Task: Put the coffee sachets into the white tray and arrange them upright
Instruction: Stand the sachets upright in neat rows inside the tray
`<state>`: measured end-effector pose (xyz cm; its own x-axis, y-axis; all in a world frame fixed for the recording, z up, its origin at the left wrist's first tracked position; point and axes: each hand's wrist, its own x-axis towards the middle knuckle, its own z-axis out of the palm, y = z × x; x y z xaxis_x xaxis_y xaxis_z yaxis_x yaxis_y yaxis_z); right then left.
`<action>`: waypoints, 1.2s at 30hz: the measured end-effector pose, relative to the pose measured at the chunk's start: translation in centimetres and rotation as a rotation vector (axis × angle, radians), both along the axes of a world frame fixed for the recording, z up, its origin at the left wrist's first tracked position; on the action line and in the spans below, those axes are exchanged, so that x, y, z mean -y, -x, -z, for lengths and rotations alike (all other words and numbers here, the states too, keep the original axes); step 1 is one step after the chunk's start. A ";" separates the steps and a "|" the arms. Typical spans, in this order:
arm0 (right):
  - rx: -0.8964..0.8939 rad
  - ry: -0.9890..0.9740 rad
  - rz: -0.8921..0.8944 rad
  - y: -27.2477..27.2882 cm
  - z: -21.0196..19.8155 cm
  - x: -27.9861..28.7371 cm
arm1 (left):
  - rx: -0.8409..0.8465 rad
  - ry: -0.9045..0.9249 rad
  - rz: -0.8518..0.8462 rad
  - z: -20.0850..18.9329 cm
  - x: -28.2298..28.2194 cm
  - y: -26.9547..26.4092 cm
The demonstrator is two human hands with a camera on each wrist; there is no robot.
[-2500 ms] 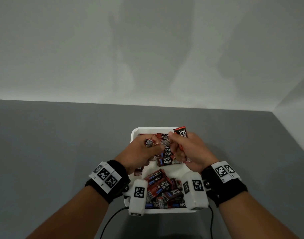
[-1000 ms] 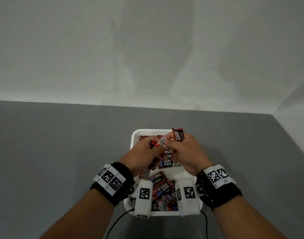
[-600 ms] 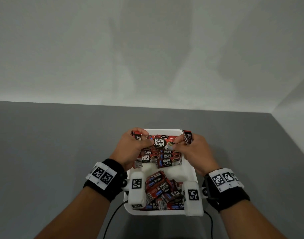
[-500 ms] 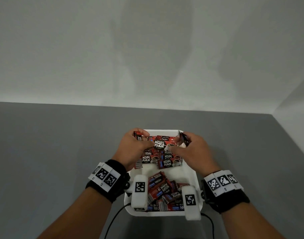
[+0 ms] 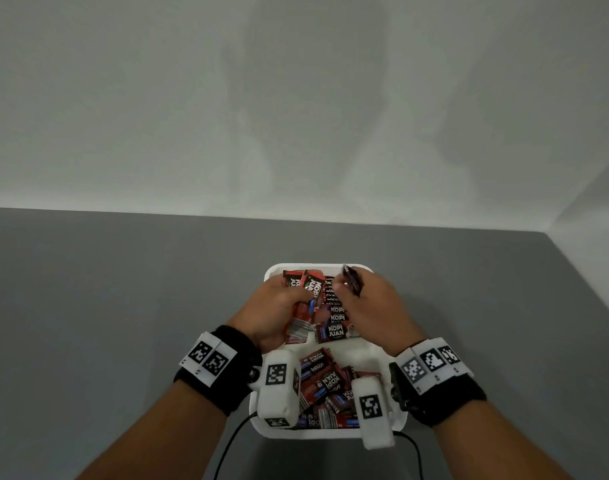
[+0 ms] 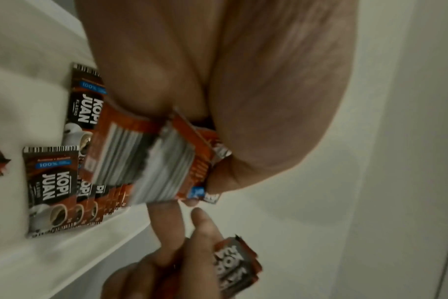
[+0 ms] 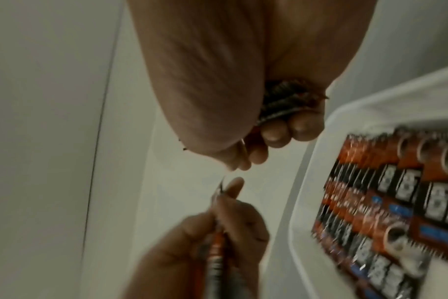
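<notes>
White plastic tray (image 5: 398, 422) sits on the grey table (image 5: 123, 306), close to the person, with both hands over its far half. Red and black sachets fill it in 2 groups. At the far end a row (image 5: 332, 306) stands upright, packed face to face, the nearest one showing its printed front. At the near end a loose heap (image 5: 325, 386) lies tumbled at all angles, partly hidden behind the white wrist cameras.

Her left hand (image 5: 273, 313) is curled round a small bunch of sachets (image 6: 164, 159); the left wrist view shows their silver backs and red edges fanned out between palm and fingers, held just above the upright row. Right hand (image 5: 372, 306) hovers over the tray's far right corner, thumb and fingers pinching a second bunch (image 5: 351, 282) edge-on, so that from above it looks like a thin dark strip poking past the knuckles. The right wrist view is blurred, but dark crinkled edges (image 7: 284, 101) show tucked under the curled fingers. The 2 hands are near each other, not touching.

Black wristbands with square coded tags wrap both wrists, and thin black cables (image 5: 227, 448) trail off the near table edge.
</notes>
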<state>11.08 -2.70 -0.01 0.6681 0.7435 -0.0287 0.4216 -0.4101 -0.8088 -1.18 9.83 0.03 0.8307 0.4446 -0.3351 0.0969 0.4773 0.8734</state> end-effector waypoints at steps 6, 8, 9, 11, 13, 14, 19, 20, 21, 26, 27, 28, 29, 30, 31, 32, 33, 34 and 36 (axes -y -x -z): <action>-0.636 -0.198 0.113 0.7 -2.3 -0.2 | -0.065 -0.437 0.043 0.5 0.4 -0.2; -0.644 -0.227 0.102 0.7 -2.5 -0.1 | -0.074 -0.478 0.062 0.7 0.1 -0.2; -0.646 -0.256 0.107 0.6 -2.5 0.1 | -0.095 -0.469 0.083 0.7 -0.1 0.0; -0.640 -0.314 0.142 0.2 -2.6 0.6 | -0.139 -0.399 0.106 1.0 -0.8 0.3; -0.603 -0.319 0.170 -0.4 -2.4 1.1 | -0.138 -0.286 0.041 1.3 -1.4 0.6; -0.556 -0.285 0.166 -0.7 -2.2 1.3 | -0.126 -0.253 -0.017 1.5 -1.7 0.7; -0.217 -0.064 0.133 -1.2 -0.5 1.6 | -0.095 -0.270 -0.186 1.4 -2.0 0.4; -0.175 -0.052 0.122 -1.2 -0.4 1.6 | -0.099 -0.297 -0.188 1.4 -2.0 0.4; -0.123 -0.041 0.105 -1.3 -0.5 1.6 | -0.103 -0.330 -0.186 1.5 -2.1 0.3; 0.162 -0.024 0.088 -0.7 -0.7 1.0 | -0.092 -0.414 -0.225 1.6 -1.5 -0.2; 0.096 -0.075 0.142 -0.4 -0.4 0.8 | -0.079 -0.424 -0.227 1.4 -1.1 -0.2; -0.056 -0.152 0.211 -0.2 -0.1 0.5 | -0.060 -0.431 -0.222 1.3 -0.7 -0.3; -0.266 -0.241 0.265 0.1 0.1 0.2 | -0.039 -0.452 -0.216 1.2 -0.2 -0.4; -0.482 -0.313 0.279 0.5 0.1 -0.1 | -0.030 -0.494 -0.209 1.2 0.2 -0.6; -0.644 -0.365 0.261 0.7 -0.1 -0.4 | -0.027 -0.541 -0.189 1.2 0.6 -0.8; -0.724 -0.396 0.236 0.8 -0.3 -0.7 | -0.022 -0.574 -0.152 1.3 1.1 -1.0; -0.745 -0.409 0.223 0.8 -0.3 -1.0 | -0.021 -0.589 -0.105 1.3 1.5 -1.2; -0.730 -0.413 0.226 0.9 -0.5 -1.3 | -0.017 -0.593 -0.052 1.2 1.9 -1.3; -0.642 -0.381 0.260 0.7 -0.3 -1.9 | -0.006 -0.569 0.042 1.0 2.4 -1.5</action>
